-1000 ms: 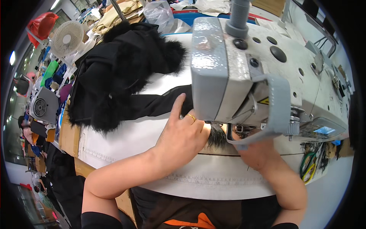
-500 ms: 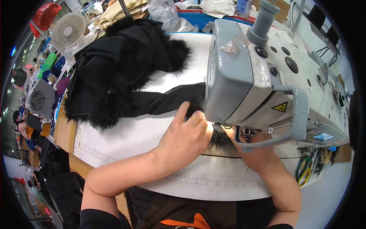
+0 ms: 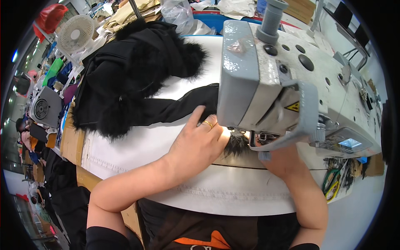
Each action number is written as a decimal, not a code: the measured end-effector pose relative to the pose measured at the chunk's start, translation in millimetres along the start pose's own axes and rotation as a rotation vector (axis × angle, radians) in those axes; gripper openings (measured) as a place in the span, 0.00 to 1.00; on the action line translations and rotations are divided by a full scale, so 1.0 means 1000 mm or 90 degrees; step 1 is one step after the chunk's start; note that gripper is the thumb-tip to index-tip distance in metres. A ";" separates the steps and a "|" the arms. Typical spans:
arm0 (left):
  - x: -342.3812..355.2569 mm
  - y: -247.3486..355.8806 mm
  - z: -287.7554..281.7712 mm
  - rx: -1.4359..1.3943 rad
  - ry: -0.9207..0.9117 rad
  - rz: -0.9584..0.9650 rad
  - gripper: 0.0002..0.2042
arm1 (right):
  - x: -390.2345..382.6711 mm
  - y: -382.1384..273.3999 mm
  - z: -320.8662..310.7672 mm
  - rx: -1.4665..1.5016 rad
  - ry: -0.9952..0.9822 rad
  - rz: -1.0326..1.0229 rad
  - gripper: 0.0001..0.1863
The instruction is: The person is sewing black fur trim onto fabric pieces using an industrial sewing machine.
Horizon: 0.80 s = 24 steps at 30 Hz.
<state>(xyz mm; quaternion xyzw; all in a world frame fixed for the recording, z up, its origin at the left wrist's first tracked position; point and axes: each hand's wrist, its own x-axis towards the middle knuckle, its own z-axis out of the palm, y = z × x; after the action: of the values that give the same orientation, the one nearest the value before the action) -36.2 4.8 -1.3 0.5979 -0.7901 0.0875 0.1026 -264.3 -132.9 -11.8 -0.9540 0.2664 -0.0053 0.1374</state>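
Note:
A sewing machine (image 3: 238, 79) stands to the right of centre on a white table. My left hand (image 3: 198, 139), with a ring on one finger, is closed on the edge of a black fur-trimmed garment (image 3: 137, 75) just left of the needle area. The garment lies bunched on the left, and a strap-like black length runs from it under the machine head. A tuft of dark fur (image 3: 236, 145) shows in the light below the needle. My right hand (image 3: 283, 160) reaches in from the right side of the needle area; the machine's grey guard hides its fingers.
A measuring scale runs along the near edge of the white tabletop (image 3: 183, 200). Green-and-yellow-handled scissors (image 3: 332, 185) lie at the right. Behind stand a blue bin (image 3: 208, 17) with plastic bags and a white fan (image 3: 76, 34).
The machine sits further left in the picture and looks turned, as the view has shifted. My hands stay by the needle; less of the fur tuft shows.

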 end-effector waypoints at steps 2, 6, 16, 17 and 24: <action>0.001 -0.002 -0.005 0.032 0.004 0.022 0.07 | 0.000 -0.001 0.002 -0.043 0.030 -0.070 0.21; 0.001 0.004 -0.013 0.087 0.009 0.081 0.08 | -0.001 -0.020 -0.007 0.016 0.050 -0.092 0.27; 0.008 -0.003 -0.056 -0.217 -0.131 0.090 0.09 | 0.001 -0.030 -0.015 0.100 0.114 -0.297 0.23; 0.011 -0.008 -0.059 -0.217 -0.133 0.093 0.09 | 0.002 -0.030 -0.015 0.101 0.084 -0.340 0.20; 0.028 -0.041 -0.066 0.003 -0.156 0.213 0.11 | 0.007 -0.032 -0.016 0.156 0.061 -0.356 0.16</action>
<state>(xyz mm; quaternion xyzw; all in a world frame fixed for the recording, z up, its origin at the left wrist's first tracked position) -0.3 -14.6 70.3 0.4649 -0.8847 0.0316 -0.0119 -242.8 -114.3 11.5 -0.9652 -0.0031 -0.1204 0.2320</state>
